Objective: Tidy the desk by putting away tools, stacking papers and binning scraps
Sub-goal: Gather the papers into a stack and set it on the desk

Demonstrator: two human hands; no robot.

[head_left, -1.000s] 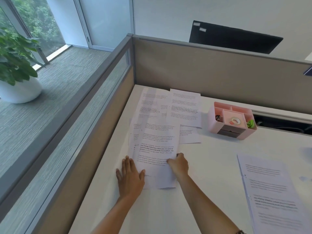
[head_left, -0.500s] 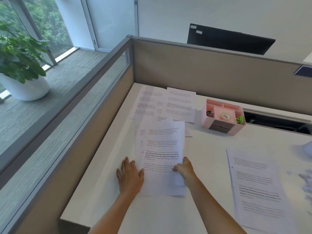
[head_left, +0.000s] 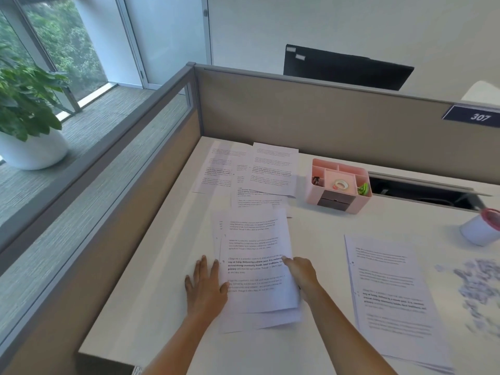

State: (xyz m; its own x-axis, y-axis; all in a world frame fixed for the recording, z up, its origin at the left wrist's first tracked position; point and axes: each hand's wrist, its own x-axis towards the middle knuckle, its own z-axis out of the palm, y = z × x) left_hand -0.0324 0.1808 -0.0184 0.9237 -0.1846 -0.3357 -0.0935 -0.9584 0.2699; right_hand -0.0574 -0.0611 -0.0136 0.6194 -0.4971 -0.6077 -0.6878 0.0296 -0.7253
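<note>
White cubicle desk (head_left: pixel 167 266) by a window, tan partition (head_left: pixel 311 115) behind, printed papers spread across it.
Biggest: neat paper stack (head_left: pixel 392 301) at right front; loose pile of sheets (head_left: pixel 254 263) centre front, edges uneven; more scattered sheets (head_left: pixel 251 171) at the far corner, overlapping. Potted plant (head_left: pixel 27 125) on the floor outside the partition. Pink desk organizer (head_left: pixel 338 188) beside the far sheets, tape roll (head_left: pixel 341 184) in its middle compartment. White cup (head_left: pixel 481 228) at right edge, shredded paper scraps (head_left: pixel 476 285) near it, blurred. Left hand (head_left: pixel 204 286) flat on the desk, fingers spread, thumb touching the centre pile's left edge. Right hand (head_left: pixel 300 272) on the pile's right edge, fingers curled at the sheet edge; cannot tell if actually pinching.
</note>
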